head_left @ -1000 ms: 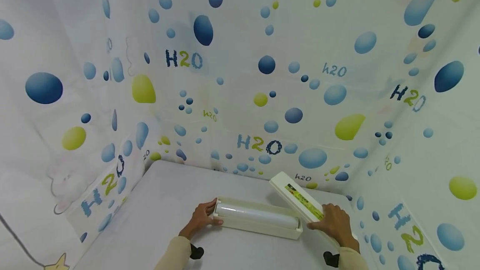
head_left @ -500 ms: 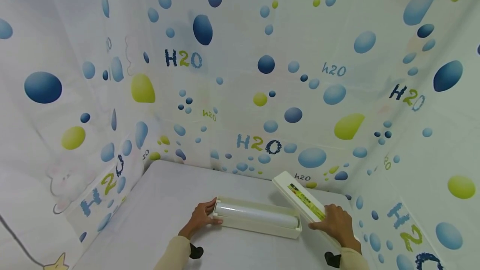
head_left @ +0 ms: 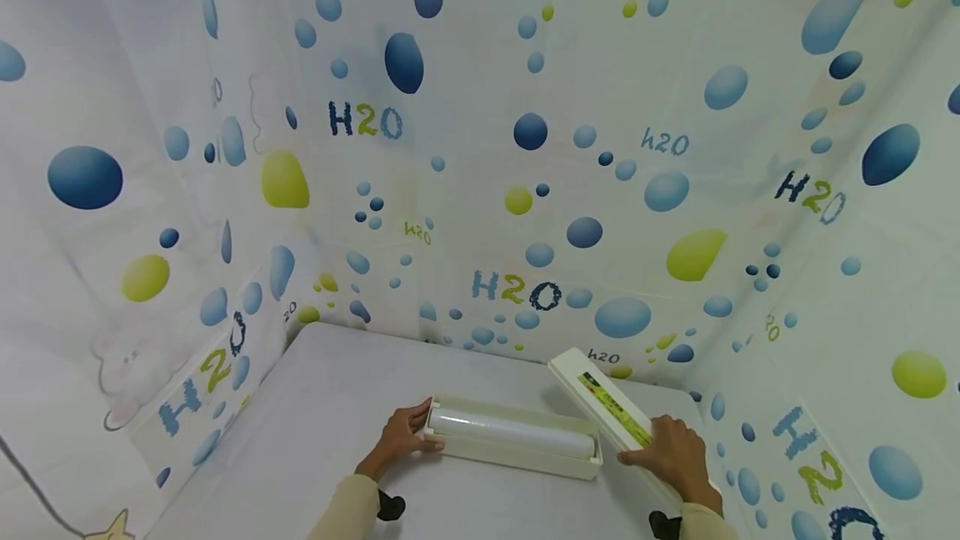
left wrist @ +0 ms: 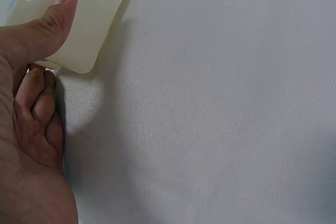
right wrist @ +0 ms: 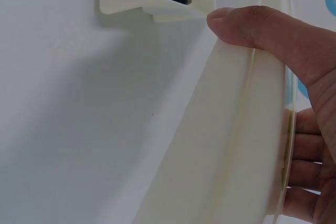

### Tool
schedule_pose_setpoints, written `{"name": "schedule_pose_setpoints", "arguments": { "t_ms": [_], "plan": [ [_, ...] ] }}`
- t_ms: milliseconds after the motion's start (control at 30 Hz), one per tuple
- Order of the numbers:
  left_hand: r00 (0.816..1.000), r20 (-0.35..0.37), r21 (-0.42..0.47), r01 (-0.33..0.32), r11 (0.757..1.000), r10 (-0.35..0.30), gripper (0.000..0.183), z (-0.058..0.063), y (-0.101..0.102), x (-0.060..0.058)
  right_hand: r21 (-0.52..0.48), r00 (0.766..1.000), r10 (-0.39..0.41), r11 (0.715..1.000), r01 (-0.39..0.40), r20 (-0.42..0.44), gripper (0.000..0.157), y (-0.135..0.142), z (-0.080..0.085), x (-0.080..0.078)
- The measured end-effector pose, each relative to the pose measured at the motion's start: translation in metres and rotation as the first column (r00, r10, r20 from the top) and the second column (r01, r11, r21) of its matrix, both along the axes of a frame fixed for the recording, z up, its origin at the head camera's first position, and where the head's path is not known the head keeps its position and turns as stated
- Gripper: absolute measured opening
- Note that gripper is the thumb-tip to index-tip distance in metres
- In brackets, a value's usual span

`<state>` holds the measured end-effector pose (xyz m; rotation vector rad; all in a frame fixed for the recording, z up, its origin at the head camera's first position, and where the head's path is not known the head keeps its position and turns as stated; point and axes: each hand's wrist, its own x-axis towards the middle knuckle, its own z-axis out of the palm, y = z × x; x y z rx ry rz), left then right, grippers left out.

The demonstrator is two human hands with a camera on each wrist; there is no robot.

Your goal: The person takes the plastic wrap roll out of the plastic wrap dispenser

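A long cream dispenser box [head_left: 517, 458] lies on the white tabletop with a roll of cling film [head_left: 510, 430] inside. Its left end is gripped by my left hand [head_left: 400, 440], the thumb on the front wall and the fingers behind; the left wrist view shows the thumb pressed to the box [left wrist: 89, 24]. My right hand [head_left: 675, 457] holds the long cream lid [head_left: 581, 386], which carries a green and yellow label, slanting beside the box's right end. In the right wrist view, the thumb lies over one edge of the lid [right wrist: 226, 129] and the fingers curl along the other side.
The white-covered tabletop [head_left: 352, 365] spreads around the box. Curtain-like sheets [head_left: 480, 107] printed with blue and green drops and H2O lettering rise at the back and both sides. The lid's far end stands close to the back sheet.
The lid in my right hand has shifted slightly to the right, away from the box. My left hand and the box stay in place.
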<state>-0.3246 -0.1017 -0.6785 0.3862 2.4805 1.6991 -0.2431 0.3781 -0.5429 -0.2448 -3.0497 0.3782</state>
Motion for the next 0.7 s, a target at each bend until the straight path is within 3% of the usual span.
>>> {"name": "schedule_pose_setpoints", "arguments": {
  "t_ms": [333, 700],
  "plan": [
    [1.0, 0.006, 0.02, 0.012, 1.0, -0.012, 0.103, 0.0061, -0.001, 0.0026, 0.015, 1.0, -0.007, 1.0, 0.007, -0.013, 0.074, 0.0027, -0.0011, 0.0009],
    [0.998, -0.065, -0.011, 0.013, 1.0, -0.014, 0.104, 0.001, -0.0005, 0.0011, 0.012, 1.0, -0.023, 1.0, 0.023, 0.009, 0.073, 0.0044, -0.0015, 0.0023]
  ]
}}
